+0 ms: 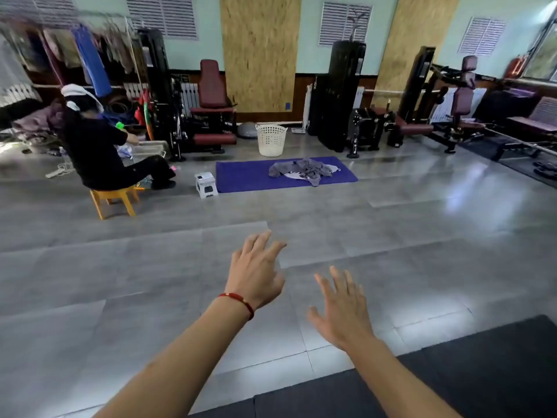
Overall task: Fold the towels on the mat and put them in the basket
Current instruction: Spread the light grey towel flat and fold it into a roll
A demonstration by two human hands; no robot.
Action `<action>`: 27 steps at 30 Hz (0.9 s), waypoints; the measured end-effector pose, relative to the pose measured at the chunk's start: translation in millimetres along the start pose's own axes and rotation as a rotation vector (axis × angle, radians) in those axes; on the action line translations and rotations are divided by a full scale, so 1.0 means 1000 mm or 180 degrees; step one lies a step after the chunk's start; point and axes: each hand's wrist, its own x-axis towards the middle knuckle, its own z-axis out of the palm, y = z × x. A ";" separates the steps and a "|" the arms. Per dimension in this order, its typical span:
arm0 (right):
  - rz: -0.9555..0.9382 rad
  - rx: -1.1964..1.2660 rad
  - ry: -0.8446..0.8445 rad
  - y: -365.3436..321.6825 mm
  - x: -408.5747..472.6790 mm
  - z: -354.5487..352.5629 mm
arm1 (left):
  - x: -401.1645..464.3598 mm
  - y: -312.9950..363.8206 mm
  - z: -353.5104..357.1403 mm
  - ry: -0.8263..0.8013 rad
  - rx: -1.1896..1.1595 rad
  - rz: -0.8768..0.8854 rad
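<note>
Two bare hands reach forward over a grey tiled floor toward a far-off mat piled with towels.

The left hand (256, 271), a red cord bracelet (238, 300) on its wrist, and the right hand (342, 312) both hang in the air with fingers spread and straight — neither holds anything, and they sit near each other without touching. Well ahead, a purple mat (241, 176) lies on the floor; a crumpled heap of grey and white towels (303, 171) rests on its middle, unfolded. Just behind the mat stands a white slatted basket (271, 140), upright — nothing shows above its rim, and its inside cannot be seen. A small white step stool (206, 184) sits at the mat's left end. Farther left, a person in black (99, 146) sits on a yellow stool (113, 200).
</note>
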 end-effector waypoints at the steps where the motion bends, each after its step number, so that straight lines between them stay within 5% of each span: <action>1: 0.0039 0.0077 -0.0071 -0.001 0.018 0.001 | 0.018 -0.009 0.003 -0.0050 0.0061 0.0047; 14: 0.0212 0.0461 -0.0198 0.062 0.281 0.027 | 0.272 -0.063 0.098 -0.0302 0.0491 0.0027; 27: 0.0096 0.0425 -0.0180 0.151 0.600 -0.027 | 0.583 -0.084 0.140 -0.0476 0.0575 -0.0232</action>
